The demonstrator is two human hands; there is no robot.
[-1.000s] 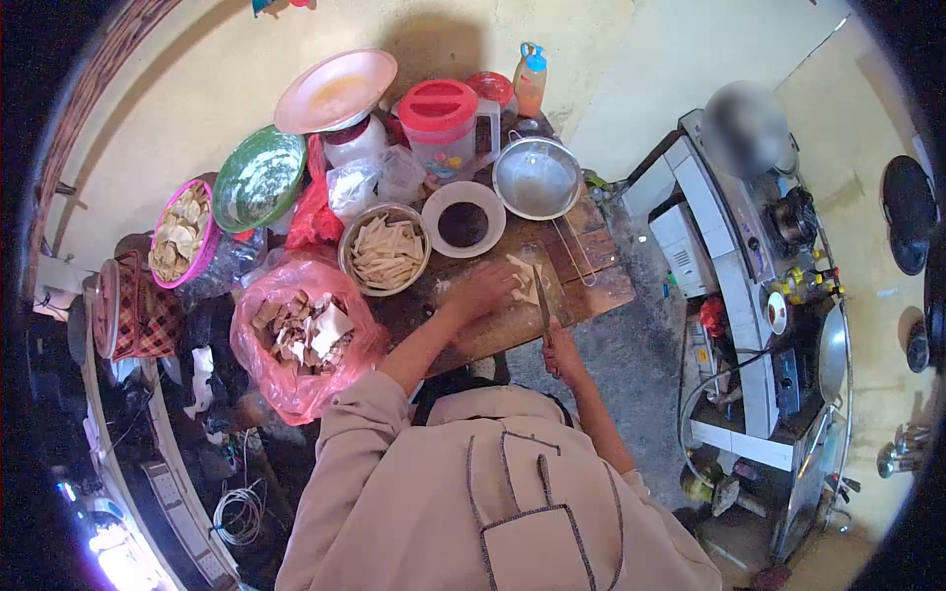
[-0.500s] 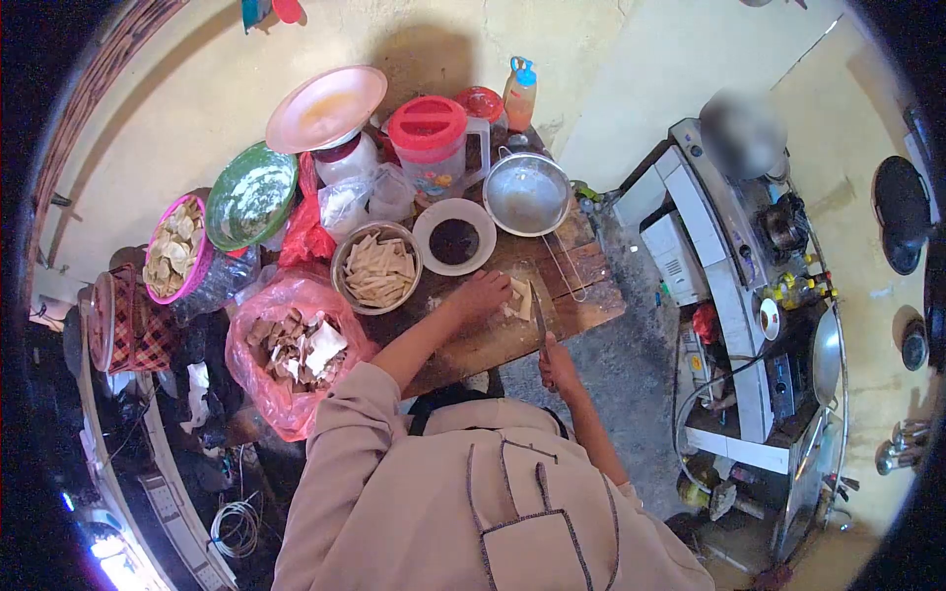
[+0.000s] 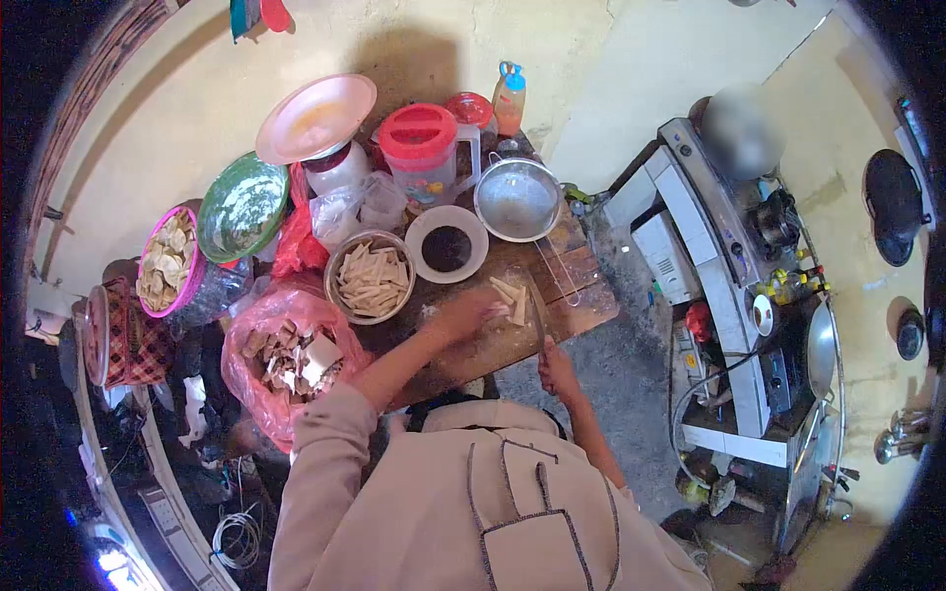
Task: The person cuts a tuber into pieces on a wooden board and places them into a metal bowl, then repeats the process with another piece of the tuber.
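Pale cut sticks beside the thin metal knife

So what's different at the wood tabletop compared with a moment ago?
The left hand has drawn back slightly from the cut strips, now blurred, and more of them show, spread apart. Nothing is clearly taken up or let go. The right hand still grips the knife; the sieve and bowls stay put.

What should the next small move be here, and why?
Probably the left hand should gather the loose pale strips, since they lie right beside it and the metal bowl holds similar pieces. The right hand has the knife at their other side.
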